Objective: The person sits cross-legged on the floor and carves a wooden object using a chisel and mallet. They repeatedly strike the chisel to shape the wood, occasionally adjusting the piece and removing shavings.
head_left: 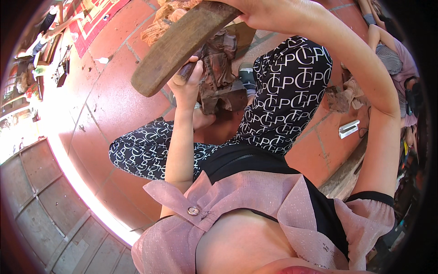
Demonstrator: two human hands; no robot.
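My right hand, at the top edge, grips the narrow end of a long, flat-sided wooden mallet. The mallet slants down to the left, above my left hand. My left hand is closed around a chisel with a round wooden handle; its blade is hidden behind the hand and mallet. Just right of that hand is a dark brown carved wooden figure, standing or leaning on the floor between my legs. The mallet covers part of the figure.
Lighter orange-brown carved wood lies beyond the mallet. A red patterned mat is spread at the far left. On the right are a small wood piece and a white open case on the tiled floor. Other people sit at both sides.
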